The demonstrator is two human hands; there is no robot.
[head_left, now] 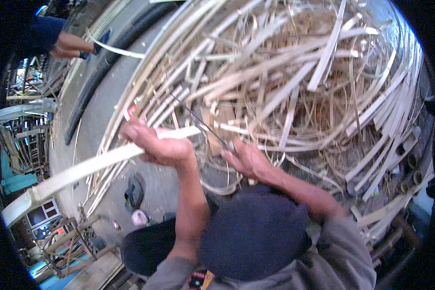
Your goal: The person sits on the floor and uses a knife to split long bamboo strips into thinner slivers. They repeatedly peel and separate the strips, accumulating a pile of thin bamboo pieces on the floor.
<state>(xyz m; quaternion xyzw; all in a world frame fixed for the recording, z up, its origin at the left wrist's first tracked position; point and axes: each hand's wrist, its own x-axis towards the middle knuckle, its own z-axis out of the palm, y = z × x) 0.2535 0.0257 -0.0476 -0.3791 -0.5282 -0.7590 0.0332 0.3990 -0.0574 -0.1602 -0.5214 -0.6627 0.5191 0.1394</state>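
My left hand (154, 144) is closed around a long, pale bamboo strip (89, 166). The strip runs from the far left, where a joint shows on it, past the hand to a short end by the middle. My right hand (249, 158) grips a knife (198, 118) with a long, thin, dark blade pointing up and left. The blade passes close to the strip's short end; whether they touch I cannot tell. Beyond both hands lies a big heap of split bamboo strips and shavings (285, 72). Motion blurs the fingers somewhat.
A thick black tube (99, 79) curves over the grey floor (94, 113) at the left. Another person's leg (70, 46) shows at the upper left. A dark sandal (135, 191) lies on the floor near my left arm. Bamboo poles (411, 162) are stacked at the right.
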